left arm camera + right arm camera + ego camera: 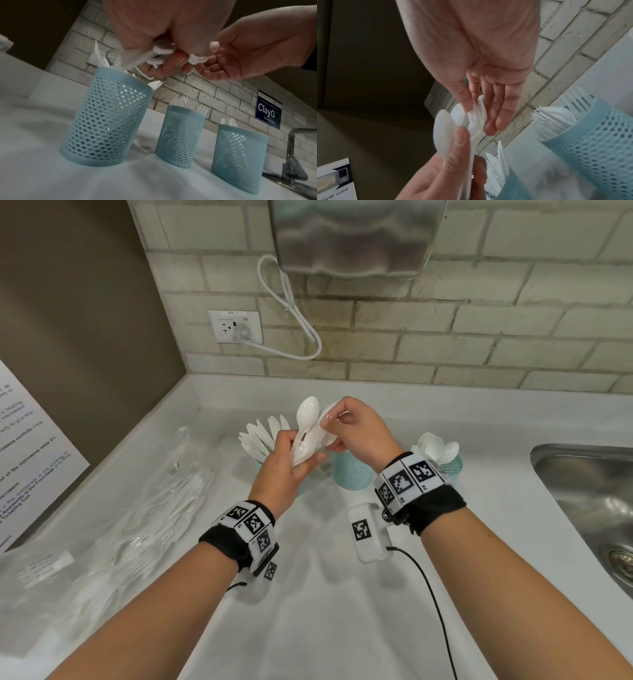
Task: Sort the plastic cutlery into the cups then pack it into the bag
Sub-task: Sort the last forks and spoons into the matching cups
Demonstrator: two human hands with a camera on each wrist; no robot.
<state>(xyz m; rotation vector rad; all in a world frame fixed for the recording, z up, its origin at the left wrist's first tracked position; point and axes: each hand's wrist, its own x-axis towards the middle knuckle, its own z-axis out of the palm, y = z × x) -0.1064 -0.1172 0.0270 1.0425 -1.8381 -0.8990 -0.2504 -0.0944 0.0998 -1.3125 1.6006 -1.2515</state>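
Note:
My left hand [301, 455] grips a bundle of white plastic spoons [307, 419] by the handles, bowls up, above the counter. My right hand [330, 422] pinches the spoon bowls [476, 116] between thumb and fingers. Three blue mesh cups stand behind the hands. The left cup [106, 121] holds knives [260, 433], the middle cup [180, 135] holds forks [573, 108], and the right cup [238, 159] holds spoons [440, 448]. My left hand hides most of the left cup in the head view. A clear plastic bag [137, 508] with white cutlery in it lies flat on the left.
A steel sink [589, 494] is sunk into the counter at the right, with a faucet [291, 148] by it. A white tagged box [368, 535] with a black cable lies under my right wrist. A brick wall with a socket [236, 326] backs the counter.

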